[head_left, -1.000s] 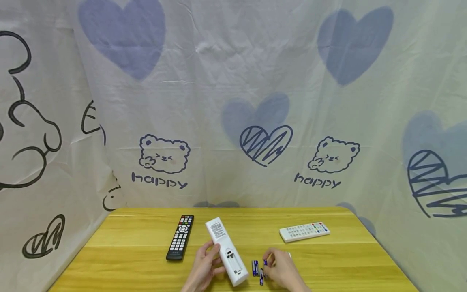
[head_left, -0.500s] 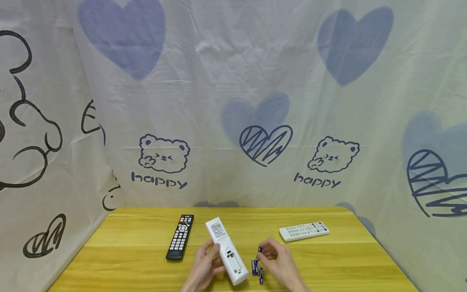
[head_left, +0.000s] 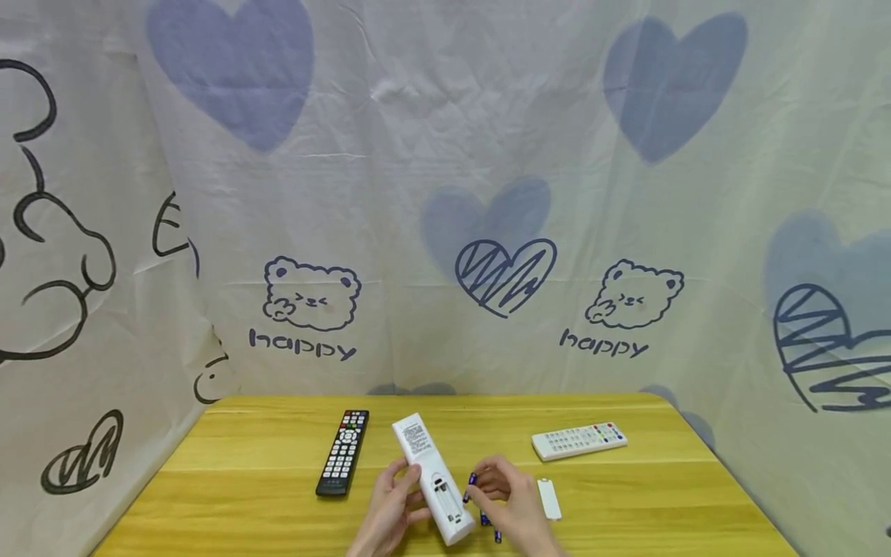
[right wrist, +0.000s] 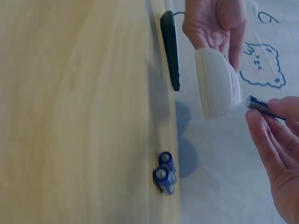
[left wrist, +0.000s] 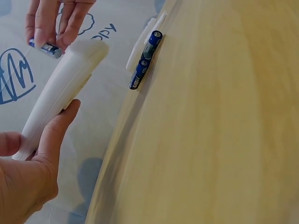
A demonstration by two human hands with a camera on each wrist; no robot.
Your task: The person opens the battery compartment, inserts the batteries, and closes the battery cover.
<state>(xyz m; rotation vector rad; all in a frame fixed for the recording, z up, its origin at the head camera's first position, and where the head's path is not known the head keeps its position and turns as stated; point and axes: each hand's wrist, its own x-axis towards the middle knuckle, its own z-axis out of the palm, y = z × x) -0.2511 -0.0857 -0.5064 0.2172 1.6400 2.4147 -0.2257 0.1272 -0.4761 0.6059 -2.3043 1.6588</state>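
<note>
Blue hearts (head_left: 230, 77) above yellow wood-grain table (head_left: 244, 495)

A creased pale cloth (head_left: 390, 224) printed with bears (head_left: 313, 294) and the word "happy" (head_left: 302, 346) hangs behind. At the near middle, a person's left hand (head_left: 388, 503) grips a smooth white remote (head_left: 430, 469), slot (head_left: 446, 499) uncovered, its back label (head_left: 418, 439) too small to read; the right hand (head_left: 513, 499) pinches a blue cylindrical battery (head_left: 471, 486) just beside it. Loose batteries (left wrist: 145, 59) lie near, a flat white panel (head_left: 548, 499) right, a black remote (head_left: 343, 454) left, a second white remote (head_left: 579, 441) far right.
</note>
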